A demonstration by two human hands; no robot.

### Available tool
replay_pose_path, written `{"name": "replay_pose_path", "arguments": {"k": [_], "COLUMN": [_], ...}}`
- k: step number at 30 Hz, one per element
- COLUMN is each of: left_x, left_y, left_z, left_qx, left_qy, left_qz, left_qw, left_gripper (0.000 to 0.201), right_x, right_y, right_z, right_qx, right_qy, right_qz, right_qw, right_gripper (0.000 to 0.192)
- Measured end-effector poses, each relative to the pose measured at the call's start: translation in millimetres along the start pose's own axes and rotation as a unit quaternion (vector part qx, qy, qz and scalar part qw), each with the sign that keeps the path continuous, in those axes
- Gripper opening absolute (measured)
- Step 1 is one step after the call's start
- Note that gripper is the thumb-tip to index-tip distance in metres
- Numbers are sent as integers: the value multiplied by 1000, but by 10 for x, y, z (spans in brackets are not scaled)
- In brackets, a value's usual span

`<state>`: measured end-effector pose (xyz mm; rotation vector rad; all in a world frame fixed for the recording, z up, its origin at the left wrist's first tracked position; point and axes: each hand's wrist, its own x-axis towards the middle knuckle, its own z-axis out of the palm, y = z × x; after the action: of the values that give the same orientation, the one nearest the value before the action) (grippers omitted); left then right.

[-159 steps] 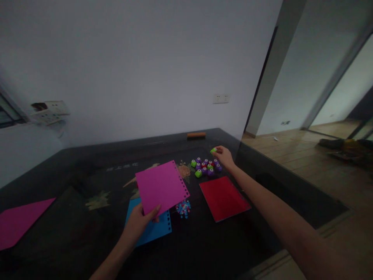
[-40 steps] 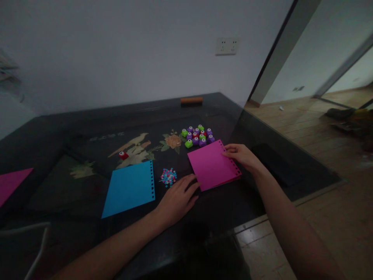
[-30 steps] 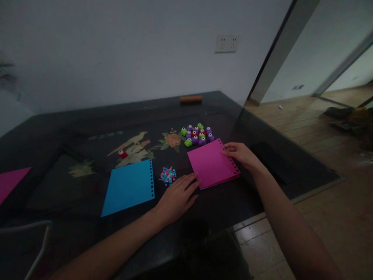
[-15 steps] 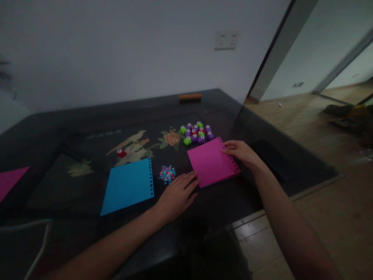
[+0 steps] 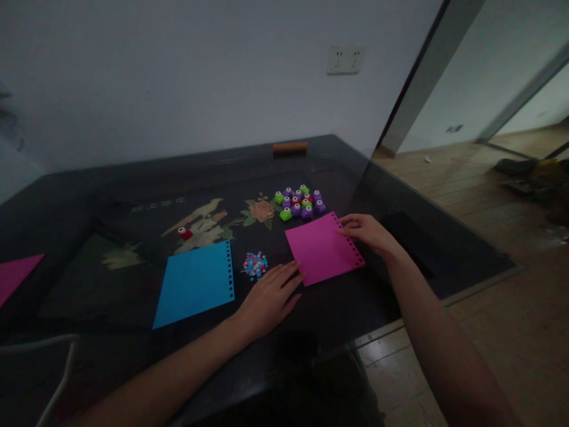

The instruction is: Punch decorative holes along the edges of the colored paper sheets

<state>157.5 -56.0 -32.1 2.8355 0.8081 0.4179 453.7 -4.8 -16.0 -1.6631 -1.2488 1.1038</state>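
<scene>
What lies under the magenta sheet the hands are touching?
Nothing shows beneath the magenta sheet; it lies flat on the dark table, covering whatever is under it. Left hand and right hand touch its edges.

Bare table point(image 5: 111, 196) lies open at the far left. Small punches point(image 5: 299, 201) crowd just behind the magenta sheet point(image 5: 323, 249); a confetti heap point(image 5: 255, 264) sits between it and the blue sheet point(image 5: 195, 283).

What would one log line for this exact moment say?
left hand: flat, fingertips at magenta sheet corner | right hand: on its punched edge | beside: confetti pile, blue sheet, small punches
</scene>
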Motion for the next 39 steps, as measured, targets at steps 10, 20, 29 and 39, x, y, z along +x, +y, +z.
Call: {"name": "replay_pose_path", "arguments": {"k": [10,20,29,39], "left_x": [-11,16,9,4], "left_y": [-5,17,-6,-9], "left_z": [7,-31,-1,-2], "left_qx": [-4,-3,-3,-2], "left_qy": [6,4,5,2], "left_qz": [2,10,18,20], "left_qw": [1000,1000,1000,1000], "left_gripper": [42,40,41,40], "right_x": [31,118,127,128], "right_y": [41,100,83,78], "right_z": [-48,-19,39,43], "right_qx": [-78,-257,-311,-320], "right_qy": [48,122,129,118], "right_qz": [-12,-60,-64,-66], "right_qw": [996,957,939,938], "right_gripper": [26,25,24,20]}}
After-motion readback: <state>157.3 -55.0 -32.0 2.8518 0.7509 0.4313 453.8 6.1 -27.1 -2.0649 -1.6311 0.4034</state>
